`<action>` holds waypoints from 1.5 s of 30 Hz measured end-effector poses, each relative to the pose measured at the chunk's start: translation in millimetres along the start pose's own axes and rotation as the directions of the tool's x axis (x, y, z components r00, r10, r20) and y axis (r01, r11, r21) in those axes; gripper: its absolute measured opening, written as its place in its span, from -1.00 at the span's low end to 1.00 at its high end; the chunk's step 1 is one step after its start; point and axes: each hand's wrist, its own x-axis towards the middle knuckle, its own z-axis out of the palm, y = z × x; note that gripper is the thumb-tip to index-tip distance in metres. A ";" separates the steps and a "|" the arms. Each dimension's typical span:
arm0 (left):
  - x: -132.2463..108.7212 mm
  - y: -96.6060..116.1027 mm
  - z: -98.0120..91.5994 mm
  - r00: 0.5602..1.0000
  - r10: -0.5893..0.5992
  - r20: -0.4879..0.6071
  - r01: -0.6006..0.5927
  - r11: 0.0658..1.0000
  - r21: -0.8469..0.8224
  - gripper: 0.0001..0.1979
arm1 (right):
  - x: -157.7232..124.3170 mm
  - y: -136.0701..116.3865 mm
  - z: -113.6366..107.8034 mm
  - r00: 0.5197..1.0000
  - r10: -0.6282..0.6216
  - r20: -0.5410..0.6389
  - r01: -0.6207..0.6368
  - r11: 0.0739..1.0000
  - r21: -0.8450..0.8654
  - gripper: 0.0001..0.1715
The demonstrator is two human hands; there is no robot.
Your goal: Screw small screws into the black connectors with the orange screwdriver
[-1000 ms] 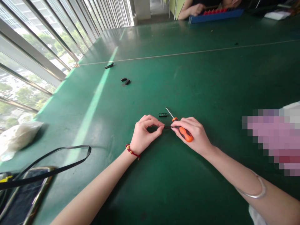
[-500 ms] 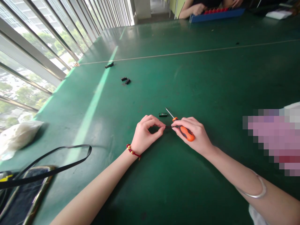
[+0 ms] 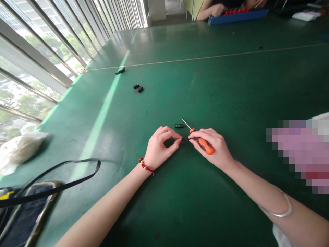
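My left hand (image 3: pixel 164 142) pinches one end of a small thin black piece (image 3: pixel 185 139) between thumb and forefinger. The other end of that piece is at the fingertips of my right hand (image 3: pixel 214 145). My right hand also holds a screwdriver (image 3: pixel 206 146) with an orange and black handle; its metal shaft points up and to the left, away from the black piece. Just beyond the fingers, a small black part with a green circuit board (image 3: pixel 179 126) lies on the green table (image 3: pixel 164 192). What exactly the pinched piece is, I cannot make out.
Small black parts (image 3: pixel 140 89) lie farther off, with another black piece (image 3: pixel 120 71) behind them. At left are a plastic bag (image 3: pixel 20 151), a black strap (image 3: pixel 84 176) and a phone (image 3: pixel 28 212). Across the table, a person's hands are at a blue tray (image 3: pixel 239 17). Railings line the left.
Almost nothing differs. Both hands keep their hold on the black piece, and the screwdriver stays in my right hand with only a very slight shift.
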 end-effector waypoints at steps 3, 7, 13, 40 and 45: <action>-0.6 0.3 -0.6 0.999 0.034 -0.014 -0.033 0.998 0.048 -0.90 | 0.1 -0.5 0.1 1.000 0.000 -0.007 0.000 1.000 0.001 -0.90; -1.3 0.7 -0.9 0.994 0.093 -0.061 -0.087 0.991 0.099 -0.89 | -0.1 -0.6 0.2 1.000 0.014 -0.021 -0.014 1.000 -0.001 -0.92; -2.6 1.4 0.1 0.988 0.148 -0.041 -0.141 0.979 0.145 -0.89 | -0.5 -0.5 -0.5 1.000 0.015 -0.018 -0.015 1.000 0.008 -0.92; 49.9 -36.1 -12.1 0.987 -0.097 0.126 0.102 0.994 -0.034 -0.84 | 2.8 1.9 -1.1 0.962 0.250 -0.113 -0.237 0.964 0.118 -0.82; 48.4 -37.9 -6.8 0.985 -0.106 0.136 0.109 0.994 -0.021 -0.86 | 3.9 0.7 -1.1 0.962 0.258 -0.093 -0.246 0.961 0.125 -0.83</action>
